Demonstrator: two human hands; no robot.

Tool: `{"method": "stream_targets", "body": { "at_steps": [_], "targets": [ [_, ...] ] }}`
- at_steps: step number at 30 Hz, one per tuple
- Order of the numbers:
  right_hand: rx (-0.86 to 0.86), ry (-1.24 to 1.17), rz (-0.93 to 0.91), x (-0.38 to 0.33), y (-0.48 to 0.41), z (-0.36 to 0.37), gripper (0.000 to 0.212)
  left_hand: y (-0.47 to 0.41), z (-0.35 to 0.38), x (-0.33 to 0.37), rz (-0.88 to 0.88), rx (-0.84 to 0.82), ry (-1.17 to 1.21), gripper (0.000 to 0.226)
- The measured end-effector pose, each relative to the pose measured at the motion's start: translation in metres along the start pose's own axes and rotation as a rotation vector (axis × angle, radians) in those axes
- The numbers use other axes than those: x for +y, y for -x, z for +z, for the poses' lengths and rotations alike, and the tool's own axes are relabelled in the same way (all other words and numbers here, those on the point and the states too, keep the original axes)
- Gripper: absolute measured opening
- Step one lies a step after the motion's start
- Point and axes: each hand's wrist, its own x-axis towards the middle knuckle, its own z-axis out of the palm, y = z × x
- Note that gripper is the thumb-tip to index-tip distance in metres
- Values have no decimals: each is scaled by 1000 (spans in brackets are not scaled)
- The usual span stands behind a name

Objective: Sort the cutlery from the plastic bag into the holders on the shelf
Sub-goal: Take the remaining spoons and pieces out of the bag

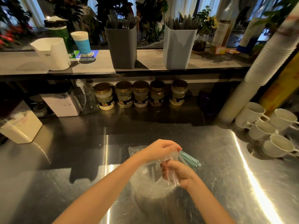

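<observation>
Fingers (174, 147) of the left hand (159, 151) pinch the teal cutlery (190, 158) low over the tabletop (80, 159) while the right hand (176, 173) grips the plastic bag (150, 181), whose clinging film could drag pieces out and scatter them.

Teal cutlery (191, 158) heads hidden inside the crumpled plastic bag (152, 180), possibly spoons, left hand (159, 150) fingertips blurred, both forearms cut off by the bottom edge
</observation>
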Motion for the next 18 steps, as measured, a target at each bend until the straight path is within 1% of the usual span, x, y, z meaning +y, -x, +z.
{"method": "stream_targets", "body": {
  "at_steps": [1,3,4,5,6,7,8,9,10,11,12,13,14,15,18],
  "targets": [
    [10,-9,-12,0,1,-6,21,2,-1,-2,19,39,46,22],
    [32,-86,-35,0,0,-22,27,7,-4,-12,28,231,213,25],
    [40,-129,-47,1,-1,-29,36,10,-6,-18,7,307,317,26],
    [40,-173,-56,1,-1,-35,47,13,-9,-24,-40,328,397,28],
    [39,-205,-65,2,-3,-42,56,16,-11,-29,-111,294,418,28],
    [39,-220,-68,3,-4,-45,59,20,-13,-34,-203,199,375,26],
    [37,-215,-70,4,-6,-48,57,23,-13,-38,-306,56,280,23],
    [38,-201,-63,5,-7,-48,51,25,-12,-42,-398,-95,170,20],
    [38,-177,-57,6,-8,-48,41,25,-10,-47,-476,-217,47,22],
    [52,-152,-50,7,-11,-47,29,23,-7,-53,-539,-288,-95,25],
    [63,-136,-47,9,-14,-47,20,21,-5,-57,-557,-317,-287,27],
    [72,-131,-42,10,-17,-46,16,19,-3,-61,-532,-308,-482,30],
    [78,-138,-40,11,-22,-47,15,14,1,-65,-485,-272,-623,32],
    [91,-144,-43,11,-26,-48,16,11,6,-68,-439,-216,-679,32],
    [148,-99,-86,11,-38,-52,23,-3,18,-80,-424,-44,-646,32]
  ]
}}
